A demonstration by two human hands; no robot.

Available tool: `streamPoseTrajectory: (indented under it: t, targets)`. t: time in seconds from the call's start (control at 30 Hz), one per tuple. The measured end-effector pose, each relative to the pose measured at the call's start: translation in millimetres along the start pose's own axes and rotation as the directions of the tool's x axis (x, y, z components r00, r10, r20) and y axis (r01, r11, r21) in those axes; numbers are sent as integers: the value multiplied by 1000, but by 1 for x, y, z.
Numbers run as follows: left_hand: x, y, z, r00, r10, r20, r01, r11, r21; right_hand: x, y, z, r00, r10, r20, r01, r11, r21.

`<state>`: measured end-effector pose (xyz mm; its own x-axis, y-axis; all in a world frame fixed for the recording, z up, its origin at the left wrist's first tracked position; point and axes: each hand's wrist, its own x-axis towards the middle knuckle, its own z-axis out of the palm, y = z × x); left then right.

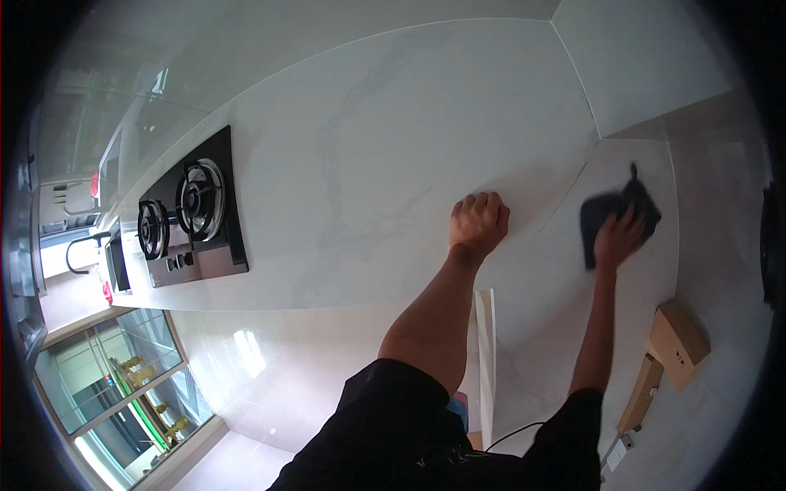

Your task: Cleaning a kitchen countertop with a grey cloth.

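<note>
A dark grey cloth (599,215) with a small hanging loop lies bunched on the right end of the white, grey-veined countertop (381,159). Over it, with fingers spread, my right hand (616,240) presses it against the surface; the cloth and fingers look slightly blurred. To the left, my left hand (480,222) rests on the counter as a fist, knuckles forward, and no object shows in it. A thin seam in the countertop runs between the two hands.
A two-burner gas hob (196,202) is set into the counter at left, with a black faucet (77,255) beyond. Cardboard boxes (680,340) stand at the right, near a power strip (617,453). A black cable (513,433) runs beside my body.
</note>
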<state>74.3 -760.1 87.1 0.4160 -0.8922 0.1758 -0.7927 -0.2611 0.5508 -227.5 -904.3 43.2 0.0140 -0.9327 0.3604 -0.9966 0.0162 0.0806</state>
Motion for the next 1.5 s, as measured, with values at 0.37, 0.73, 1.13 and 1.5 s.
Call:
streamPoseTrajectory:
  t: [0.37, 0.73, 1.13, 1.5]
  targets:
    - [-2, -1, -2, 1000, -20, 2, 20, 999, 36, -16, -44, -32, 984, -178, -21, 178, 956, 234]
    - [-1, 0, 1, 1000, -7, -10, 8, 998, 59, -296, 36, -180, 936, 170, 309, -199, 978, 65]
    - [0, 10, 5, 999, -40, 2, 40, 999, 5, 53, 144, 48, 959, 251, -129, -281, 884, -373]
    - [-5, -5, -1, 998, -9, -56, 11, 999, 47, -52, -88, -74, 898, -432, 81, 386, 863, 327]
